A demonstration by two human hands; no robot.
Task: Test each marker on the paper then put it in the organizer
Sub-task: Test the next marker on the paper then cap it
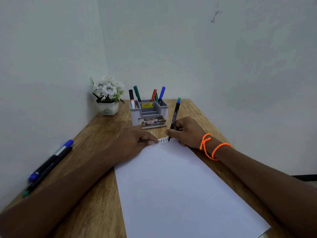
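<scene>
Seen from the head camera, looking down at a wooden desk (106, 182) set in a corner of pale walls. Right hand (186, 133) pinching a black marker (175, 118) near its tip, barrel tilted up and away, blue-green cap on its back end, tip touching the far edge of a white sheet of paper (180, 186). Zigzag scribbles (163, 141) just left of the tip, lying between the two hands. Left hand (135, 141) flat on the far left corner of the paper, fingers straight and pressing it down, fingertips just beside the scribbles. Orange cord bracelets (212, 148) on the right wrist. Grey organizer (149, 114) at the far edge of the desk, just beyond both hands, with black, green, red and blue markers standing in it. Two more markers (49, 164) lying along the left edge of the desk, well apart from the hands. White flowers in a pot (109, 96) in the far left corner.
</scene>
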